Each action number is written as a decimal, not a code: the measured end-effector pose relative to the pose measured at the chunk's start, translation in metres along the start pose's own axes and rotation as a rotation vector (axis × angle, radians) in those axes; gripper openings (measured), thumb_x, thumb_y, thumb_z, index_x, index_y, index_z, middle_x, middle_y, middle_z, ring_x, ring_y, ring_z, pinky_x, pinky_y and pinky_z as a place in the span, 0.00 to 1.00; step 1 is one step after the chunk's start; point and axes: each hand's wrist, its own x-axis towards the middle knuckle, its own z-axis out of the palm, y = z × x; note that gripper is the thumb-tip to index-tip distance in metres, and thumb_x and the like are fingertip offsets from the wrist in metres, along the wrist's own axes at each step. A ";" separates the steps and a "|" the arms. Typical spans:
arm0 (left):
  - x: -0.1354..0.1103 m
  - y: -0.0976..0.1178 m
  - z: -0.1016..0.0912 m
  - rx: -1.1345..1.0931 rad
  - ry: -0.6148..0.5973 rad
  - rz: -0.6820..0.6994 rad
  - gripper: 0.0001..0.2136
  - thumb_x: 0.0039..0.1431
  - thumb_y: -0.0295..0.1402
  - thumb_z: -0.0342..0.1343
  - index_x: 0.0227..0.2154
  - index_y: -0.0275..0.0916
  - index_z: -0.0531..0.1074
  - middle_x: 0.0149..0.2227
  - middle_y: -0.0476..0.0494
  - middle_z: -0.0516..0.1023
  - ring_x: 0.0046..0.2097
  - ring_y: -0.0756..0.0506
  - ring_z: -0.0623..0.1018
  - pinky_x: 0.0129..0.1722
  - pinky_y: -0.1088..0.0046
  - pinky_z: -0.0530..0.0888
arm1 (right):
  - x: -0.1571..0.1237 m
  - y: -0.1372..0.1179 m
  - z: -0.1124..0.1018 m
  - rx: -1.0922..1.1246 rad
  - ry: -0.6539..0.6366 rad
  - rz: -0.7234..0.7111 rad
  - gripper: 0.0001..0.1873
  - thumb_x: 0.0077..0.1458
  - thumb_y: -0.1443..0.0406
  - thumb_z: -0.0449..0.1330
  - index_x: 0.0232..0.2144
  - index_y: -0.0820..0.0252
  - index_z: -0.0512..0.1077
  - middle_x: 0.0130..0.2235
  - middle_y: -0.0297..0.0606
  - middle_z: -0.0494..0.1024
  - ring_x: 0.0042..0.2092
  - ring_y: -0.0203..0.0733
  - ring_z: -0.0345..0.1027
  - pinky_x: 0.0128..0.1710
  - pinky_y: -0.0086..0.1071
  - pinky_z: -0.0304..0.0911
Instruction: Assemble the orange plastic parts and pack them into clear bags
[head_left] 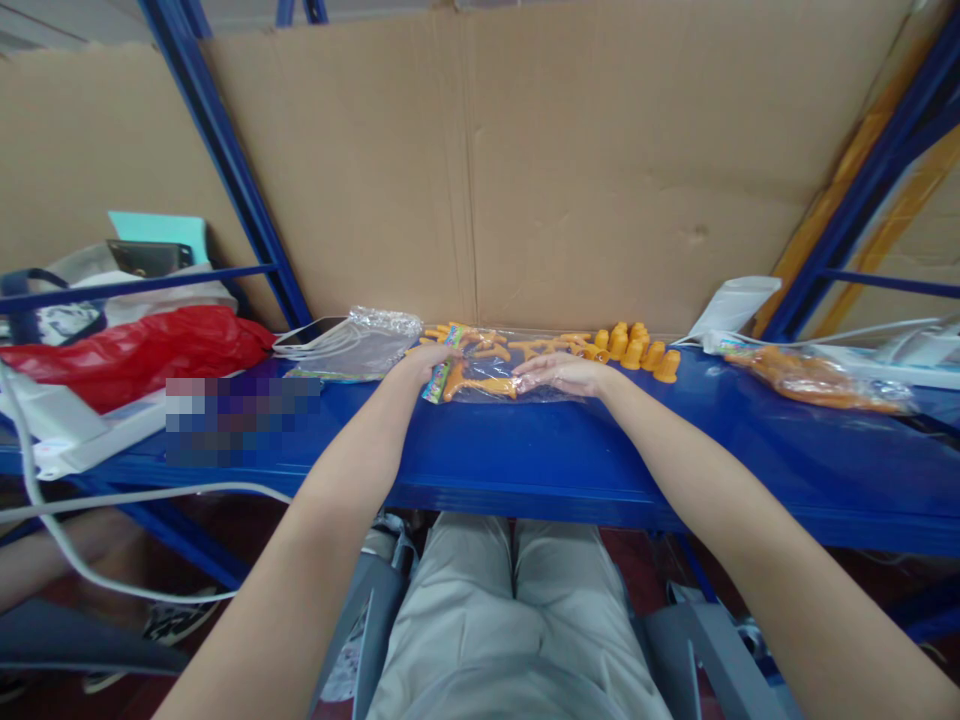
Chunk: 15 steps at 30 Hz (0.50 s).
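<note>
A clear plastic bag (480, 368) with a colourful printed strip at its left end lies at the front of the blue table, with an orange plastic piece (487, 384) showing in it. My left hand (430, 360) is closed on the bag's left end, by the printed strip. Over the right part of the bag is my right hand (564, 373), its fingers stretched toward the left and touching the film. Whether it is inside the bag's mouth I cannot tell. Several loose orange pieces (491, 348) lie just behind, and orange cup-shaped pieces (634, 350) stand to the right.
Flat clear bags (364, 345) and a phone with a white cable lie at left. Further left are a red plastic bag (150, 350) and a white power strip (97, 435). A filled bag of orange pieces (814, 378) rests at right. Cardboard (585, 170) closes the back.
</note>
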 end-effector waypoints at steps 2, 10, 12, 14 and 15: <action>-0.001 0.001 -0.001 0.005 -0.007 -0.024 0.04 0.46 0.27 0.65 0.27 0.38 0.77 0.24 0.43 0.79 0.33 0.41 0.81 0.31 0.71 0.76 | 0.000 -0.001 0.002 0.008 -0.014 -0.002 0.11 0.43 0.73 0.69 0.33 0.61 0.78 0.35 0.37 0.80 0.41 0.37 0.74 0.54 0.35 0.64; -0.009 0.005 0.001 0.014 -0.013 -0.050 0.09 0.53 0.22 0.58 0.20 0.36 0.73 0.20 0.45 0.75 0.28 0.47 0.77 0.29 0.76 0.73 | 0.002 -0.002 0.004 -0.007 -0.036 -0.002 0.08 0.43 0.72 0.69 0.30 0.61 0.78 0.31 0.35 0.80 0.38 0.35 0.74 0.53 0.33 0.64; -0.009 0.005 0.002 0.005 -0.009 -0.052 0.07 0.52 0.22 0.59 0.21 0.36 0.74 0.20 0.46 0.75 0.28 0.47 0.77 0.30 0.76 0.73 | 0.001 -0.001 0.003 -0.012 -0.044 -0.010 0.09 0.43 0.71 0.70 0.30 0.61 0.78 0.32 0.35 0.80 0.39 0.36 0.74 0.53 0.34 0.64; -0.009 0.004 0.002 -0.006 -0.011 -0.061 0.05 0.50 0.22 0.61 0.23 0.36 0.75 0.21 0.46 0.76 0.28 0.47 0.78 0.31 0.75 0.74 | 0.001 -0.001 0.002 -0.016 -0.053 -0.018 0.09 0.43 0.71 0.70 0.31 0.61 0.78 0.33 0.36 0.80 0.39 0.36 0.74 0.53 0.35 0.64; -0.008 0.004 0.002 -0.007 -0.011 -0.065 0.05 0.49 0.22 0.61 0.23 0.36 0.75 0.22 0.46 0.76 0.28 0.47 0.78 0.31 0.75 0.74 | 0.001 0.000 0.002 -0.019 -0.054 -0.018 0.09 0.43 0.70 0.70 0.31 0.61 0.78 0.33 0.36 0.80 0.39 0.36 0.74 0.53 0.36 0.64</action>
